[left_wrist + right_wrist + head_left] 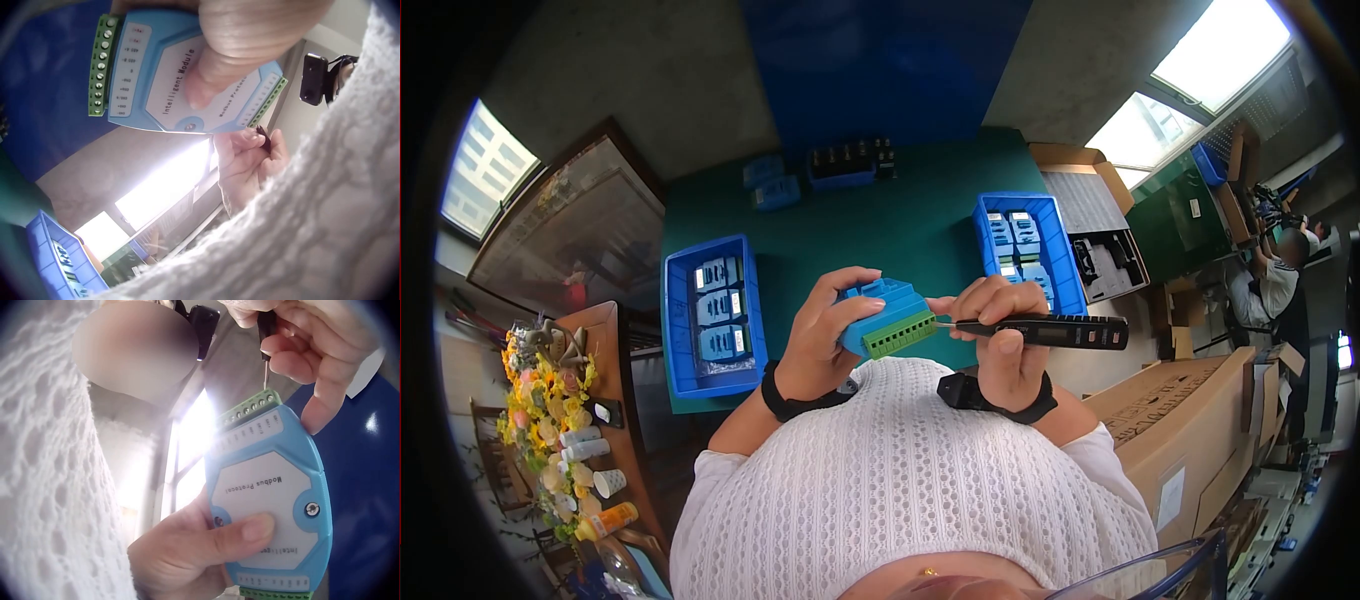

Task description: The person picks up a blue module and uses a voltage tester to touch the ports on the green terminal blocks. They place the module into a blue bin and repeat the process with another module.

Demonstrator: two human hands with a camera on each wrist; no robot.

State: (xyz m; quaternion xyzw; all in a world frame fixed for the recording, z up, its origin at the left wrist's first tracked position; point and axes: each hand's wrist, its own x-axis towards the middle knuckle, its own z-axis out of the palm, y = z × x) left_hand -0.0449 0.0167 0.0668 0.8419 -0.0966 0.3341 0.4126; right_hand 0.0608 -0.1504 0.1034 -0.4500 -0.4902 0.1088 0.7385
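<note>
My left hand (812, 335) holds a light-blue electronic module (878, 314), with the thumb across its white label. That label (265, 487) reads "Intelligent Module" and "Modbus Protocol". Green screw-terminal blocks run along both short ends; one block (902, 335) faces my right hand (1004, 368). Between its fingers and thumb the right hand grips a screwdriver (1065, 331) with a flat black handle. In the right wrist view, its thin metal shaft (266, 376) comes down onto the end of the terminal block, at the last screws. One right fingertip rests against the module's edge.
On the green table (860, 225), a blue bin (758, 330) at left and another blue bin (980, 215) at right hold similar modules. More modules (776, 192) and a dark rack (840, 168) stand behind. Cardboard boxes (1180, 430) are at right, with a seated person beyond.
</note>
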